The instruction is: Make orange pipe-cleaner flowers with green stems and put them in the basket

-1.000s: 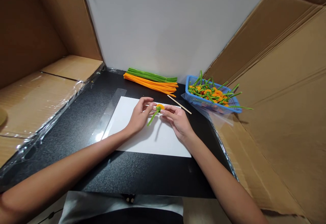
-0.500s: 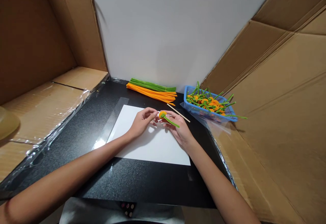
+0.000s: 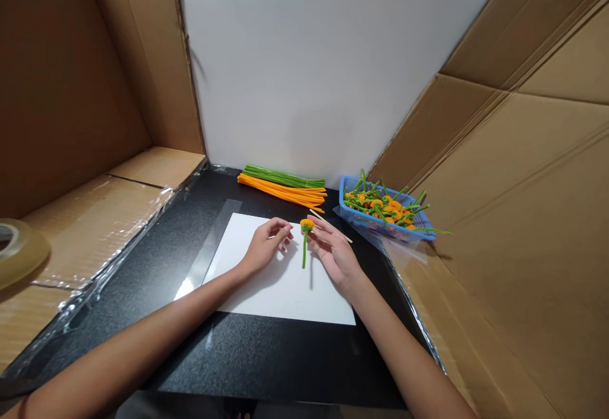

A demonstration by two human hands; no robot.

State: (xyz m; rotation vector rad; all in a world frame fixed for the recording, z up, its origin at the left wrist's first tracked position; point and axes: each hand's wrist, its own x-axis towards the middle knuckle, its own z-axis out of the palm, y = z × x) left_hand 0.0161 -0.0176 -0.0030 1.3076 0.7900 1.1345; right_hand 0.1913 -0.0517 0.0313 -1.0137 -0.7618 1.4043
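My right hand (image 3: 334, 252) pinches a small pipe-cleaner flower (image 3: 305, 241) by its orange head, and the green stem hangs straight down over the white sheet (image 3: 285, 292). My left hand (image 3: 266, 246) rests on the sheet just left of the flower. Its fingers are curled in and a small gap separates them from the flower. A thin wooden stick (image 3: 314, 214) lies behind my right fingers, partly hidden by them.
A blue basket (image 3: 380, 227) of several finished flowers stands at the right. Bundles of green (image 3: 280, 177) and orange pipe cleaners (image 3: 280, 190) lie by the white back wall. A tape roll (image 3: 19, 251) sits far left. Cardboard walls enclose the black mat (image 3: 157, 260).
The flower has turned so its stem now points straight down instead of sideways. My left fingers have come off it, and the right hand alone keeps hold. The view has tilted upward.
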